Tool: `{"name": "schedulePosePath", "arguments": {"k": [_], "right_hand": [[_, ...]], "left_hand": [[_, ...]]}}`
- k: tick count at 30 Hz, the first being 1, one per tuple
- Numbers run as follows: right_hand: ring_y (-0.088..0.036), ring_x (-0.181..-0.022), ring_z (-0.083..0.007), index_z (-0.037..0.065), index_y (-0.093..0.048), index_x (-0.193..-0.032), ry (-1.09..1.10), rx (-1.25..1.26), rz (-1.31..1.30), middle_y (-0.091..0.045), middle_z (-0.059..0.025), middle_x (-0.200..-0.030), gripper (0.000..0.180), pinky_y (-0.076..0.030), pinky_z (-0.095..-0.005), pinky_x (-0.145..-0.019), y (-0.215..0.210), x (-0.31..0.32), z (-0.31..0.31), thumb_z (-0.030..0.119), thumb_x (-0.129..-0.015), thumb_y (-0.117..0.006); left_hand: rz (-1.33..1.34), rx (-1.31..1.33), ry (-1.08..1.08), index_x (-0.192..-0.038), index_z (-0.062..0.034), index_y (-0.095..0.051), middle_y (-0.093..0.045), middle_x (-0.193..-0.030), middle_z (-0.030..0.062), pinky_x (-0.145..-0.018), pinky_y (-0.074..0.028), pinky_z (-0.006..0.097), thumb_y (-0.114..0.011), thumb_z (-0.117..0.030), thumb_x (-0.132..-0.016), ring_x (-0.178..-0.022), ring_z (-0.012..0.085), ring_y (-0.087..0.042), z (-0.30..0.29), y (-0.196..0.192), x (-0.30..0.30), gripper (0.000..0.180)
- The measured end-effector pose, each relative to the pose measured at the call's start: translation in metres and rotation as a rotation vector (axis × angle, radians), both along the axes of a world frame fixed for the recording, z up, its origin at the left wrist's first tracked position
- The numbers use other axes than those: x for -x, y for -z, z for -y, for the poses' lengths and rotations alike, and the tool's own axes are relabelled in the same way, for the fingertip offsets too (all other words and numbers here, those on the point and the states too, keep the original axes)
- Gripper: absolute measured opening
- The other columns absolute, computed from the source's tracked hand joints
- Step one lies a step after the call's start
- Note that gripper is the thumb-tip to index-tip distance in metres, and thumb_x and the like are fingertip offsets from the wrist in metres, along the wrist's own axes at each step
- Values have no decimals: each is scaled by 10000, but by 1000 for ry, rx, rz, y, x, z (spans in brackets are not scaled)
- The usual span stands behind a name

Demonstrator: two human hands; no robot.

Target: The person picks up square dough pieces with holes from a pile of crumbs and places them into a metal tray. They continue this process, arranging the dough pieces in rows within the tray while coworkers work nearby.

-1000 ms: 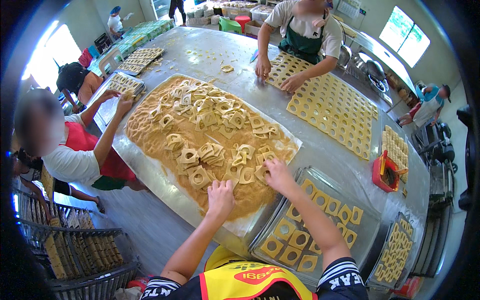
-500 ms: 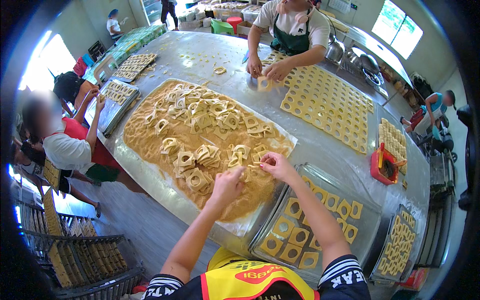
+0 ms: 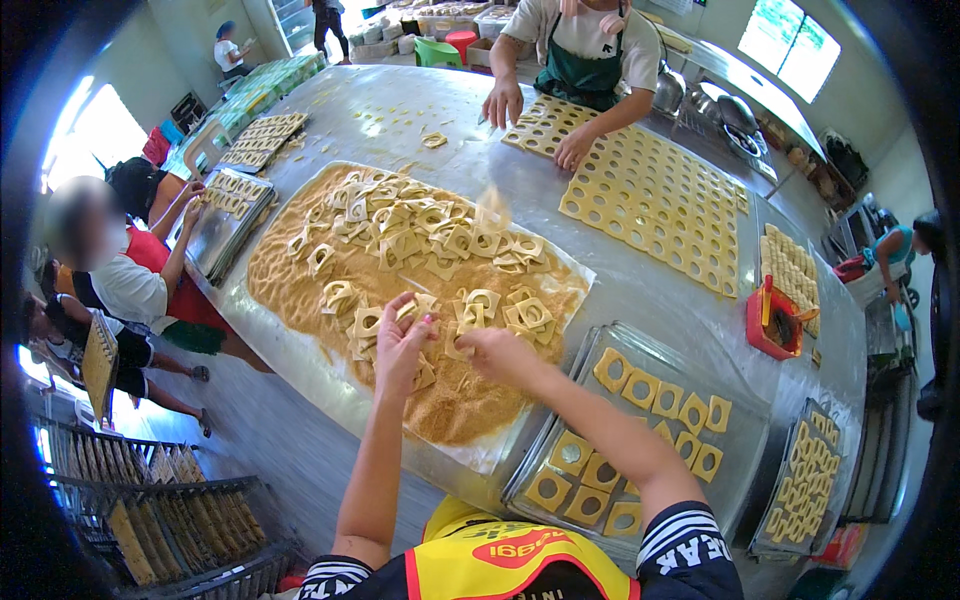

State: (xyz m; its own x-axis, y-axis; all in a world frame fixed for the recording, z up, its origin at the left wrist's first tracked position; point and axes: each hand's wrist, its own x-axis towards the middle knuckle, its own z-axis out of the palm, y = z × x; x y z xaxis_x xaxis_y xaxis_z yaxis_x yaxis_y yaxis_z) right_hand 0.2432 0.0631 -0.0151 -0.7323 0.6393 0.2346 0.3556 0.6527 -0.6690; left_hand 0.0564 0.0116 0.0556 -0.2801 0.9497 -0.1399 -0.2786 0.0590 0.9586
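Note:
Square dough pieces with round holes (image 3: 400, 225) lie heaped on a bed of tan crumbs (image 3: 460, 410). My left hand (image 3: 400, 348) is over the near part of the heap, its fingers bent and closed; anything in them is too small to make out. Beside it on the right, my right hand (image 3: 500, 352) is curled with thumb and fingers pinched together near the dough pieces. What it grips is hidden. To the right, a glass-like tray (image 3: 690, 375) bears rows of the holed dough squares (image 3: 590, 503).
Across the metal table (image 3: 400, 125), a person in a green apron (image 3: 580, 75) has both hands at a large punched dough sheet (image 3: 650, 210). A blurred dough piece (image 3: 492, 210) hangs above the heap. A red container (image 3: 772, 320) and another filled tray (image 3: 800, 485) are at right.
Both my hands have moved left, and my left hand has risen a little. The aproned person has let go of a dough piece; a blurred one is now above the heap.

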Motion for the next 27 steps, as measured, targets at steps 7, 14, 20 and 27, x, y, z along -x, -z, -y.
{"name": "schedulePosePath", "arguments": {"k": [7,14,20,27], "right_hand": [[-627,-977,-310,106,-653,-1070,10,-71,310,-683,-113,-986,336,-507,-389,-796,-25,23,31,143,-746,-735],[-627,-834,-112,57,-623,-1063,77,1029,-479,-654,-13,-920,291,-503,-253,-731,-26,-21,-6,76,-789,-718],[-597,-666,-67,86,-572,-1107,417,778,-495,-628,20,-827,283,-469,-220,-581,-37,-53,-20,51,-845,-673],[-664,-732,-271,102,-574,-1143,421,11,-154,-683,-124,-894,325,-508,-367,-651,-34,-41,8,118,-824,-638]], "left_hand": [[-158,21,45,-1260,-37,-492,-677,-937,83,-733,-496,235,-620,-3,-888,-826,96,-621,-13,17,16,395],[-305,36,520,-1325,-66,-511,-573,-894,-23,-715,-434,191,-546,79,-806,-812,53,-539,-24,19,0,540],[-323,61,521,-1274,-84,-562,-577,-829,-5,-646,-422,224,-606,-12,-846,-729,55,-497,-21,17,-15,436],[-814,-75,98,-1219,-55,-562,-612,-799,93,-636,-463,272,-608,-3,-861,-707,133,-569,-2,35,-12,365]]}}
